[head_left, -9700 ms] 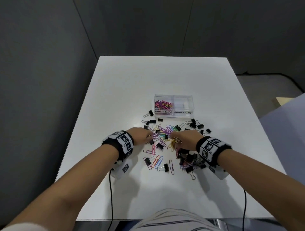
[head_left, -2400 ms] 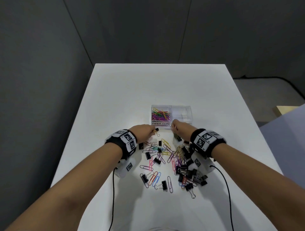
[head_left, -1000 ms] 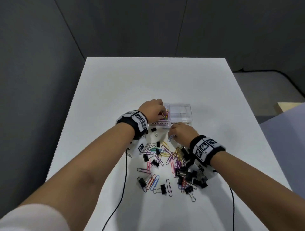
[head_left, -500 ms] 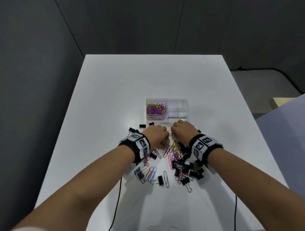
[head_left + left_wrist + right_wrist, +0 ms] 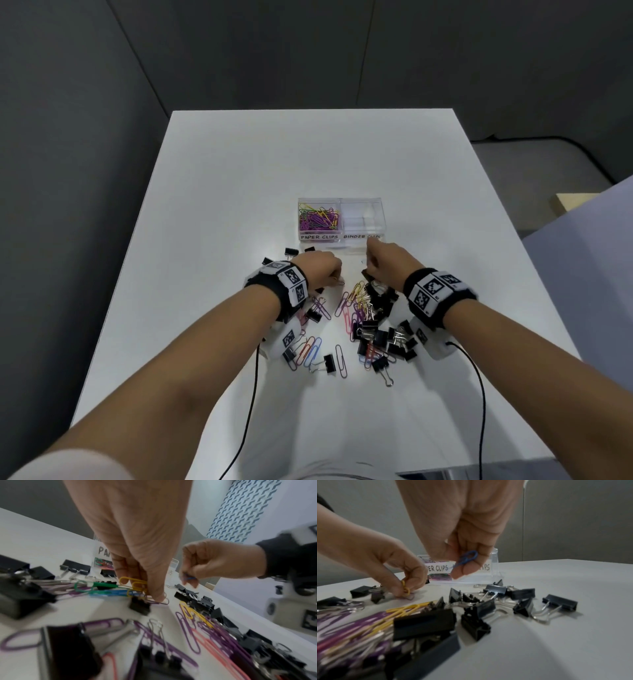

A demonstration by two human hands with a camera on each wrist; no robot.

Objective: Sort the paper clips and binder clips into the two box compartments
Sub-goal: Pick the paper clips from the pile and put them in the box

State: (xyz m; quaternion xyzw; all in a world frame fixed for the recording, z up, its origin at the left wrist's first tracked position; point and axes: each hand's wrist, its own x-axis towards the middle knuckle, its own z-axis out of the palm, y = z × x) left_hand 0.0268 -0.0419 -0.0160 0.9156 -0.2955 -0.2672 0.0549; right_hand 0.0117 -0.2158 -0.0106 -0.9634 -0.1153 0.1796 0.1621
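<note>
A clear two-compartment box (image 5: pixel 362 241) stands mid-table; its left side, labelled PAPER CLIPS, holds coloured paper clips (image 5: pixel 318 219), and the BINDER CLIPS side looks empty. Loose paper clips (image 5: pixel 349 303) and black binder clips (image 5: pixel 383 337) lie scattered in front of it. My left hand (image 5: pixel 337 279) is down on the table, pinching a bunch of yellow paper clips (image 5: pixel 137 585) with fingertips on a purple one. My right hand (image 5: pixel 371 260) is raised just before the box, pinching a blue paper clip (image 5: pixel 468 558).
The white table (image 5: pixel 308 157) stretches bare beyond the box. Black cables (image 5: pixel 479 394) trail from both wrist bands toward the near edge. Dark partition walls stand behind and to the left; a pale panel sits at the right.
Both hands came back from the box to the pile. The left hand has gathered yellow paper clips; the right has lifted a blue paper clip toward the box.
</note>
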